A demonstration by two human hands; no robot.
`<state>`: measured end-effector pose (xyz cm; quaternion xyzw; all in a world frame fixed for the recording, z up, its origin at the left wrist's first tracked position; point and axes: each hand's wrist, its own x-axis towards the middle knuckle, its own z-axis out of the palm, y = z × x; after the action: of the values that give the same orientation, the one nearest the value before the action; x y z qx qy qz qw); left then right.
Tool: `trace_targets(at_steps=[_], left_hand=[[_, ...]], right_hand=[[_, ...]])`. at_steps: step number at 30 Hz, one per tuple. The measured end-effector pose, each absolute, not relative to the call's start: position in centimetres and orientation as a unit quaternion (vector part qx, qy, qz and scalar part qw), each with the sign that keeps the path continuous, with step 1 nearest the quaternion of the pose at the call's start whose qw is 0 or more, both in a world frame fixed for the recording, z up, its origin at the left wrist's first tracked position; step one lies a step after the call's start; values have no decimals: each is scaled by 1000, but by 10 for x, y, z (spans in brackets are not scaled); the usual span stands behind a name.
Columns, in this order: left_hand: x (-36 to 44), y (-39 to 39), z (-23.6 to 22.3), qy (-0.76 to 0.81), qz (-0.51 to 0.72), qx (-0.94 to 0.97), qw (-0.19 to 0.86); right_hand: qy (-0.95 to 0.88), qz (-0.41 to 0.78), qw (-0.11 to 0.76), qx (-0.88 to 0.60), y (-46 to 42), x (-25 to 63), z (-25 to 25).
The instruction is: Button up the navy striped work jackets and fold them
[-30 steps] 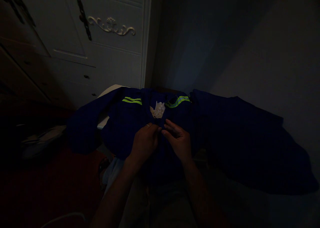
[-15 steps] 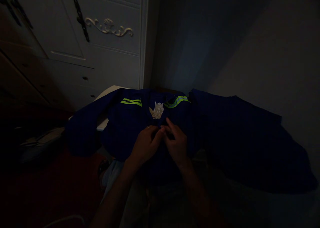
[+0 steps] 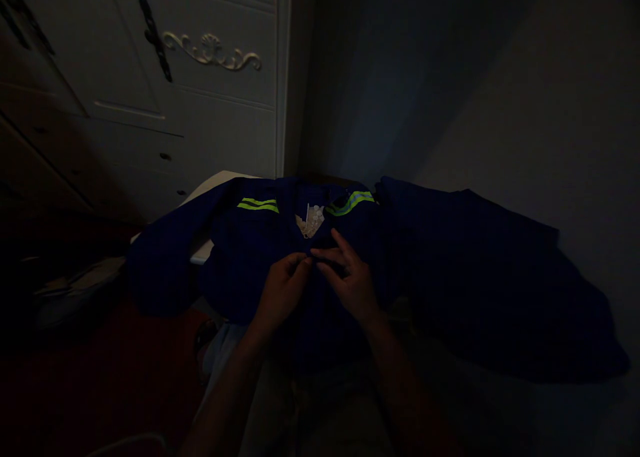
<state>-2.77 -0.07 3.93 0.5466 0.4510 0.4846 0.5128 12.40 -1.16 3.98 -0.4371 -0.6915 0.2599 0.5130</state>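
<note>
A white cabinet [image 3: 215, 120] rises behind the jacket [image 3: 245, 243] in a very dim room, with a bare wall [image 3: 530, 117] to one side and a reddish floor [image 3: 105, 370] below. The jacket lies spread over a pale table [image 3: 223, 178], whose edge shows past its sleeve. Small whitish pieces [image 3: 313, 220] show through the jacket's neck opening; what they are is too dark to tell.

Both hands meet at the jacket's front, just below that opening. Half a second ago the left thumb reached across to the right fingers; now it has drawn back against its own forefinger. So the left hand [image 3: 283, 285] appears to pinch the jacket's front edge, though the cloth between the fingertips is hard to see. The right hand [image 3: 354, 285] is spread, thumb and fingers parted, forefinger raised. The jacket itself has barely shifted, so the work seems to remain at this same spot.
</note>
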Motion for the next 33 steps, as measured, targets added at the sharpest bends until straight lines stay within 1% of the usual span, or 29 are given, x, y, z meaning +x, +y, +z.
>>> trace_targets(at_steps=[3, 7, 10, 16, 19, 22, 25, 33], left_hand=[[-24, -3, 43, 463, 483, 565, 483], [-24, -2, 44, 455, 487, 572, 478], [-27, 1, 40, 442, 488, 560, 503], [-27, 0, 36, 429, 513, 483, 566], [-25, -2, 36, 431, 520, 468, 570], [-23, -1, 36, 442, 525, 451, 570], [-22, -1, 37, 455, 522, 433, 577], [-18, -5, 45, 473, 545, 384, 576]], right_hand=[[-678, 270, 513, -453, -9, 124, 42], [-686, 255, 503, -459, -7, 126, 43], [-677, 268, 517, -451, -5, 129, 42], [-587, 352, 550, -478, -4, 129, 40], [-532, 387, 566, -497, -6, 126, 39], [-514, 405, 568, -500, -8, 123, 36], [-556, 367, 554, -499, -9, 121, 35], [-756, 119, 463, -447, -9, 127, 35]])
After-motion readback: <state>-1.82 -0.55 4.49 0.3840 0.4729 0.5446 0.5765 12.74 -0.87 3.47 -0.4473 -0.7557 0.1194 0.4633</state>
